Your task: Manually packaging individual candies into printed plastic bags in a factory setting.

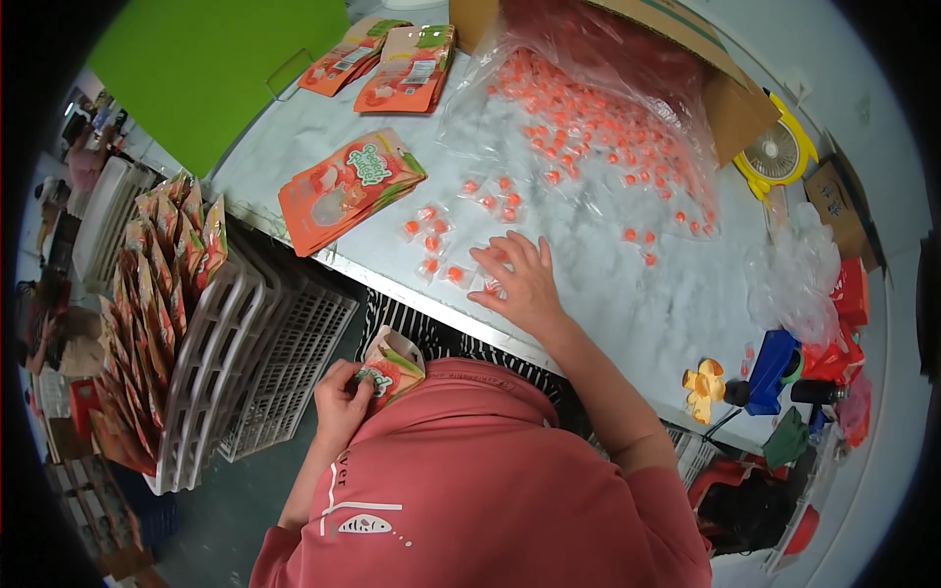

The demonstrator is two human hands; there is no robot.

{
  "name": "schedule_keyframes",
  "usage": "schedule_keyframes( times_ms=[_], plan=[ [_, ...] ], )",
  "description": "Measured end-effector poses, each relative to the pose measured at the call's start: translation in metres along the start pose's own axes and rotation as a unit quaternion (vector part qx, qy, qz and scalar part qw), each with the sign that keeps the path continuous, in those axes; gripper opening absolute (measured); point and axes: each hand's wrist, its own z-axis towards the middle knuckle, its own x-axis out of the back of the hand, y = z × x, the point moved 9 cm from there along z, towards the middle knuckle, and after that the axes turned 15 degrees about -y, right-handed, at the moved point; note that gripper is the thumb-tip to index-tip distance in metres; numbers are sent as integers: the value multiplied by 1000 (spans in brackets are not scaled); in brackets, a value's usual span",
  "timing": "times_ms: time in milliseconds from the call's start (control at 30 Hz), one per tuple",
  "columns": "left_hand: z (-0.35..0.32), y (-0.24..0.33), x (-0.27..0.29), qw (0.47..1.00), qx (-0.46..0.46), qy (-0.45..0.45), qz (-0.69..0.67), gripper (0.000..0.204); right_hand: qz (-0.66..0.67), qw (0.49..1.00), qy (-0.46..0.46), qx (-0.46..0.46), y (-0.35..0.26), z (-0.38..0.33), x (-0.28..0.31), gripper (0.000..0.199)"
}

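My left hand (343, 397) is closed on the edge of a red and cream pouch (397, 376), held in front of my body below the table's edge. The pouch's top looks spread apart. My right hand (524, 289) reaches over the table with its fingers apart, thumb and forefinger either side of small wrapped candies partly hidden beneath them. Close by lie several loose orange-red candies (431, 243) in clear wrappers. A fanned stack of flat pouches (343, 186) rests to their left.
Beyond my hands, a large clear bag (598, 118) of candies spills from a cardboard box (740, 113). More pouch stacks (407, 73) lie at the back. Upright filled pouches (157, 314) crowd a white crate (201, 363) at left. A yellow fan (774, 152) and orange peel (704, 389) are right.
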Motion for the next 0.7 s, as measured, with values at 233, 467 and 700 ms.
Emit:
schedule_keyframes(
  times_ms=[233,467,700],
  plan=[
    [-12,10,21,1000,6,5,-21,9,58,997,-43,-26,12,-1,-18,37],
    [6,60,60,993,-88,45,-66,15,66,997,9,-41,30,6,-21,21],
    [46,83,73,987,-155,45,20,22,324,935,9,-146,70,9,-27,12]
  ],
)
